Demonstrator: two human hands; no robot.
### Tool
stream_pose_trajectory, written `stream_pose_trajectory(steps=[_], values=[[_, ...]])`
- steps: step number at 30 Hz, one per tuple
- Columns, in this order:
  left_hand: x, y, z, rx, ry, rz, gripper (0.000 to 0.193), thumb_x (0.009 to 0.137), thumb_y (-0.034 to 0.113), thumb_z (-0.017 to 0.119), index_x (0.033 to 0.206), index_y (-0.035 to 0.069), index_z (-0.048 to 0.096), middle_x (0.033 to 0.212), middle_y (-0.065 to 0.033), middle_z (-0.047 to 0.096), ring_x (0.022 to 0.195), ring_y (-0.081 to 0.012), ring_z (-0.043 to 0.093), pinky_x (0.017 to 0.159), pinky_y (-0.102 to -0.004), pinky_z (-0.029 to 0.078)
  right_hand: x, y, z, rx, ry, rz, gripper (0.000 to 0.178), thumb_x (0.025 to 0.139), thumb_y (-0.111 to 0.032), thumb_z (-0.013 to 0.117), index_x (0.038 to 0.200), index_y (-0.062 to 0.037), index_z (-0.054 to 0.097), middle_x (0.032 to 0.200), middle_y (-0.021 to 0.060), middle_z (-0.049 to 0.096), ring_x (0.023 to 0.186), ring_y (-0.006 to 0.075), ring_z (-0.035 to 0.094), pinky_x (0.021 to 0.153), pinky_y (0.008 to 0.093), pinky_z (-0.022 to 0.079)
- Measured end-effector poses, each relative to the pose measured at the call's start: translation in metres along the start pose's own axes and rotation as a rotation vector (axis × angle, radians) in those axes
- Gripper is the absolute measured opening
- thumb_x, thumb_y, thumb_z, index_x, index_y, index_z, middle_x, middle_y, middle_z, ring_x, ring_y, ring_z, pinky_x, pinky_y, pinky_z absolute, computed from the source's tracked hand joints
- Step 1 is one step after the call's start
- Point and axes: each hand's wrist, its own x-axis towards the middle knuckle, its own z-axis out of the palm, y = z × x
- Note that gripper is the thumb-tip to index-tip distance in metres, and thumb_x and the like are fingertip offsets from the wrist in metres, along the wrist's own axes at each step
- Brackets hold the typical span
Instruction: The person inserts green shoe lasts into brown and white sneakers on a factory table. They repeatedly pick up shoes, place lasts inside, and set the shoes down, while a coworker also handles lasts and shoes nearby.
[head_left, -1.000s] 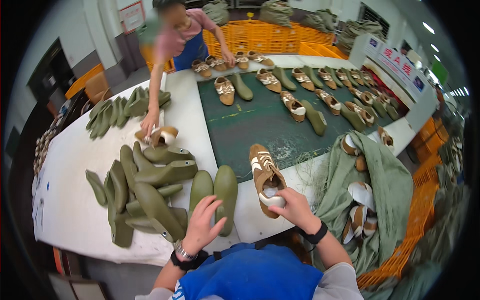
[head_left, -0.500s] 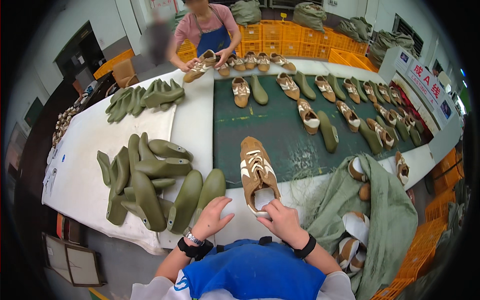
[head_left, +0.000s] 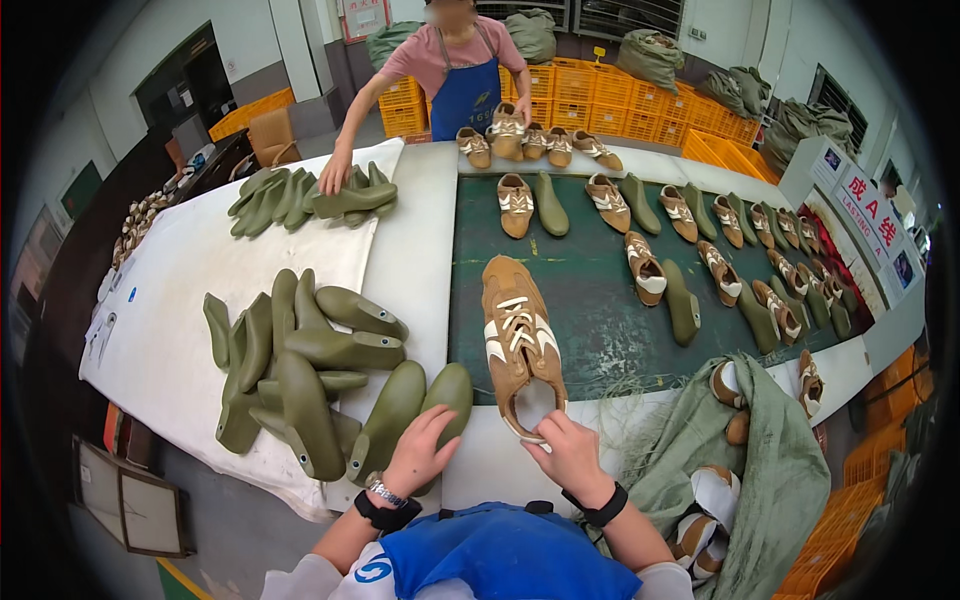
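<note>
Brown shoe [head_left: 520, 335], one: white laces, white side stripes; in front of the person, above the near edge of the green belt [head_left: 570, 330] and its white border, toe pointing away, opening toward the wearer. Whether it rests or is lifted: cannot tell.

Right hand [head_left: 568, 455]: pinched on the shoe's heel rim; black wristband.

Left hand [head_left: 418, 455]: well apart from the right, fingers loosely parted, above the near end of a green shoe last [head_left: 450, 392]; contact cannot be told. Metal watch [head_left: 384, 491] and black band at the wrist.

Second last [head_left: 390, 415]: just beside the first, on its left.

Heap of green lasts [head_left: 300, 395]: left of that pair, on a white cloth [head_left: 165, 335].

Farther heap of lasts [head_left: 275, 200]: far end of the cloth; a co-worker's hand [head_left: 336, 172] at it. The co-worker [head_left: 470, 100], pink top and blue apron, has the other hand on a shoe [head_left: 506, 135] within a row along the far border.

On the belt: brown shoes and green lasts, set in lines toward the right.

Green sack [head_left: 780, 480]: near right, open, brown-and-white shoes inside.

Orange crates [head_left: 600, 98]: stacked behind the far border.
</note>
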Motion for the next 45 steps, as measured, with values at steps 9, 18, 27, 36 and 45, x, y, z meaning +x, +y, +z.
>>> stream_pose_trajectory(steps=[9,18,27,36,45], values=[[-0.040,-0.039,-0.002,0.229,-0.309,-0.144,0.063,0.075,0.020,0.070,0.131,0.009,0.044,0.137,-0.0235,0.037,0.112,-0.0422,0.050,0.094,-0.0438,0.044,0.023,0.028,0.018,0.102,-0.175,0.280,0.031,0.072,-0.027,0.074,0.091,-0.0061,0.062,0.092,0.0127,0.063,0.082,0.0337,0.063,0.073,0.0414,0.051],[-0.066,-0.067,0.029,-0.227,-0.011,-0.387,0.073,0.072,0.013,0.069,0.136,0.006,0.035,0.135,-0.0245,0.040,0.122,-0.0391,0.044,0.101,-0.0403,0.039,0.149,0.131,0.104,-0.114,-0.192,0.409,0.031,0.072,-0.025,0.075,0.095,-0.0084,0.063,0.097,0.0145,0.063,0.093,0.0338,0.061,0.079,0.0419,0.049],[-0.060,-0.068,0.023,-0.353,-0.063,-0.563,0.081,0.069,0.011,0.073,0.138,0.002,0.031,0.129,-0.0215,0.048,0.119,-0.0310,0.049,0.099,-0.0362,0.040,0.150,0.195,0.166,-0.019,-0.304,0.433,0.036,0.073,-0.017,0.071,0.108,-0.0109,0.063,0.110,0.0191,0.061,0.101,0.0356,0.060,0.088,0.0412,0.048],[-0.059,-0.060,0.018,-0.352,-0.088,-0.521,0.079,0.073,0.005,0.069,0.140,0.002,0.028,0.128,-0.0181,0.050,0.113,-0.0275,0.054,0.096,-0.0346,0.044,0.076,0.135,0.113,0.183,-0.208,0.377,0.047,0.078,-0.016,0.065,0.123,-0.0090,0.052,0.108,0.0173,0.061,0.096,0.0335,0.061,0.081,0.0395,0.050],[0.028,0.005,0.025,-1.171,-0.343,-0.503,0.082,0.082,0.003,0.061,0.147,0.003,0.011,0.143,-0.0152,0.033,0.130,-0.0242,0.037,0.105,-0.0341,0.036,0.000,0.025,0.058,1.400,-0.288,0.874,0.087,0.093,-0.036,0.058,0.149,-0.0082,-0.003,0.133,0.0153,0.047,0.118,0.0215,0.050,0.092,0.0339,0.045]])
